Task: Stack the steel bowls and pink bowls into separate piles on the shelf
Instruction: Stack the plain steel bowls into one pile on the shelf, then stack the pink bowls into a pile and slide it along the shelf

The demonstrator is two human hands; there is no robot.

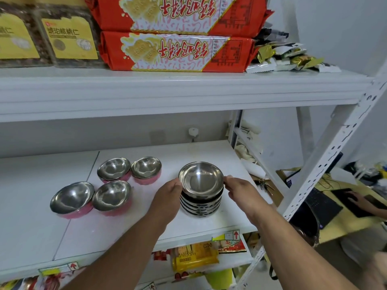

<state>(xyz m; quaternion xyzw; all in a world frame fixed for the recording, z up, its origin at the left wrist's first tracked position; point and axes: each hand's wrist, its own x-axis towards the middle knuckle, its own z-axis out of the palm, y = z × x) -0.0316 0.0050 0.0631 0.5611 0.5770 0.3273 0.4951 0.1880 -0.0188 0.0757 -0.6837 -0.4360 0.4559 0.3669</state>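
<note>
Toward the right end of the white shelf [209,155], near its front edge, a pile of steel bowls [200,203] stands upright, with the top steel bowl [201,178] sitting level on it, hollow side up. The left hand [170,194] has its fingers curled against the left rim of that top bowl, and the right hand [238,188] presses its fingertips to the right rim, so both hands close lightly on the bowl from either side; how firm the hold is cannot be told. Left of the pile, around the middle of the shelf, four pink bowls with steel linings stand apart from each other, none stacked: one at the back left [114,169], one at the back right [146,169] just beside it, one at the front left [72,199] tilted toward the camera, and one at the front right [112,197] touching or nearly touching its neighbour. On the shelf board above lie two red biscuit packs [178,52], one on the other, beside yellow-labelled boxes [69,38] to their left. Below the front edge, a yellow snack packet [194,258] lies on the lower board.
</note>
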